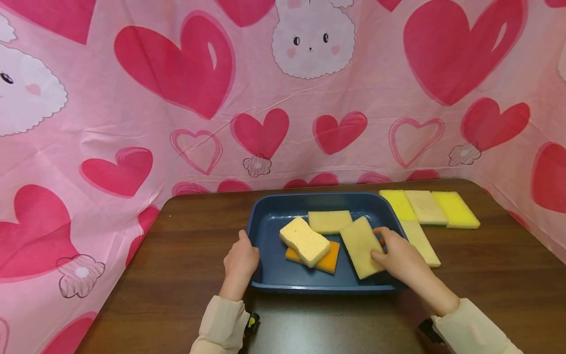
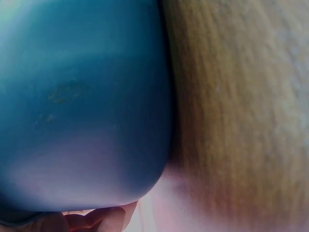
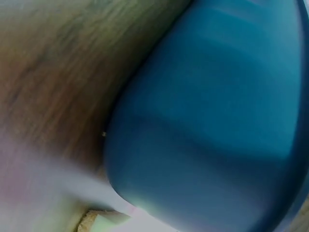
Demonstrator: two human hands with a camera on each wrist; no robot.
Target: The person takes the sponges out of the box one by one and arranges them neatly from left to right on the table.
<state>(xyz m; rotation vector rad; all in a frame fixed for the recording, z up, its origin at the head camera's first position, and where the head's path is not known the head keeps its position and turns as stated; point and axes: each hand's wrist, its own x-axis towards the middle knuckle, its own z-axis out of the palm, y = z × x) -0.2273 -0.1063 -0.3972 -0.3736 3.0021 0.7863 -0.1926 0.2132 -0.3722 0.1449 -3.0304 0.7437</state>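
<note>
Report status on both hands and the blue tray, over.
Left hand gripping blue tray, left side. Right hand pinching pale yellow sponge at tray's right end. Wavy sponge overlapping orange sponge inside; nothing seen blocking right hand.

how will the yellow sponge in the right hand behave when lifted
The yellow sponge looks like foam, so it is probably light for its size. Held by the right hand along one side, it shows no obvious sag, so it may be fairly stiff. Its flat shape makes rolling unlikely.
</note>
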